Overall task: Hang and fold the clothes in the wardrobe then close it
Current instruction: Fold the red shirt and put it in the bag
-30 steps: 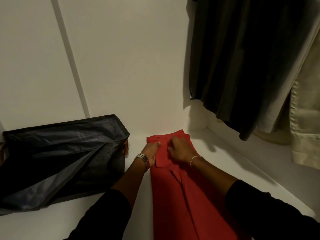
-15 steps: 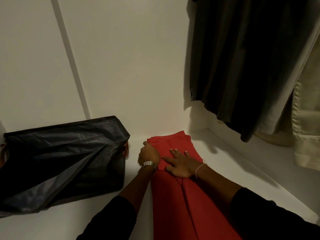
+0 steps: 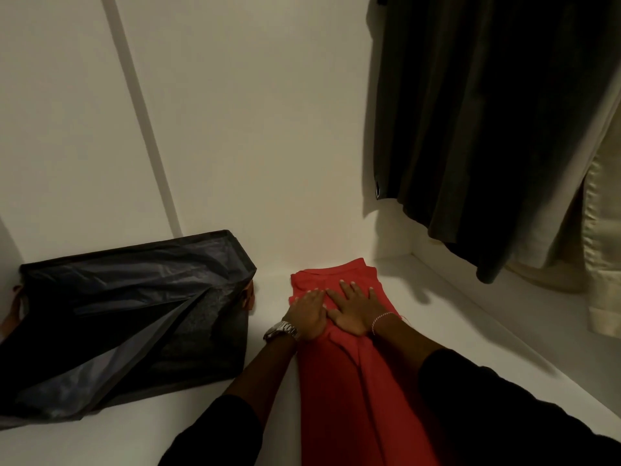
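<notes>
A red garment (image 3: 339, 375) lies lengthwise on the white wardrobe shelf (image 3: 447, 327), its far end near the back wall. My left hand (image 3: 307, 314), with a metal watch at the wrist, lies flat on the garment's left side. My right hand (image 3: 354, 307), with a thin bracelet, presses flat beside it with fingers spread and straight. The two hands touch side by side. Neither hand grips the cloth.
A dark fabric storage box (image 3: 127, 317) with a loose flap sits on the shelf to the left. A dark garment (image 3: 480, 122) and a cream garment (image 3: 601, 250) hang at the upper right. White walls enclose the back and sides.
Both hands went from pinching folds at the garment's far end to lying flat. They slid slightly toward me while smoothing the red cloth.
</notes>
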